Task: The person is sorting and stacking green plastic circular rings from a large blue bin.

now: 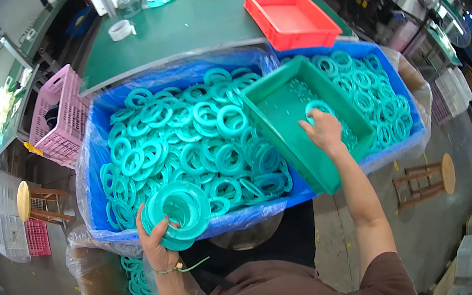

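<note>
Left hand (158,241) grips a stack of teal rings (197,206) — several gathered. Right hand (326,129) pinches a single ring (318,102) over a green tray (294,154) beneath it — many loose rings (221,120) remain ahead, in a blue bin (98,197).

your rings (189,135) left of the green tray (281,122) are teal; bin (295,14) behind it's plain red
</note>
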Tool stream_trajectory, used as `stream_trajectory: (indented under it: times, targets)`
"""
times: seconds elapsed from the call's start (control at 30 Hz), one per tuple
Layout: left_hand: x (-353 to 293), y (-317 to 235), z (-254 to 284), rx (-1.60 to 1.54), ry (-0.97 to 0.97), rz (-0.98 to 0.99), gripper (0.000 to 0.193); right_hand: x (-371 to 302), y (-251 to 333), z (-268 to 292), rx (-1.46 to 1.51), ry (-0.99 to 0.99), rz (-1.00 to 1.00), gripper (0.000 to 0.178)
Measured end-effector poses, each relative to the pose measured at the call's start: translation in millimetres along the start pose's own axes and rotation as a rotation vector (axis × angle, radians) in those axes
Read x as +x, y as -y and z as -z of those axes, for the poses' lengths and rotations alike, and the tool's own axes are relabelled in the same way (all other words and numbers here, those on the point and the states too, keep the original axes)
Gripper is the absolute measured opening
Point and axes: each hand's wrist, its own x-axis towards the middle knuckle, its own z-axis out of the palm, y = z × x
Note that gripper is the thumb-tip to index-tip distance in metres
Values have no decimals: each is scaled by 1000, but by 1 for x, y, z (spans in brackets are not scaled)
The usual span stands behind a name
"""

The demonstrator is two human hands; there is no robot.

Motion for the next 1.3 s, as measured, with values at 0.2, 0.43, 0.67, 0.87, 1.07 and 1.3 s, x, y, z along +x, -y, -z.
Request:
stream_trajectory:
  times: [0.2,0.43,0.67,0.87,1.07,1.3]
  targets:
    - [-12,18,10,-5,-107,72,70,15,-96,-62,-211,250,-179,47]
    - [-32,23,2,34,-76,98,72,13,-124,-66,-373,-132,410,20]
    - [-47,32,1,60,-9,94,74,67,-218,-127,-494,-435,528,25]
    - [-71,46,4,48,-3,116,73,92,-211,-63,-914,-281,436,15]
    - [-86,60,-2,234,-34,121,74,22,81,47,346,-579,474,19]
    - [-106,63,1,137,30,241,71,-142,354,29,645,-77,1320,20]
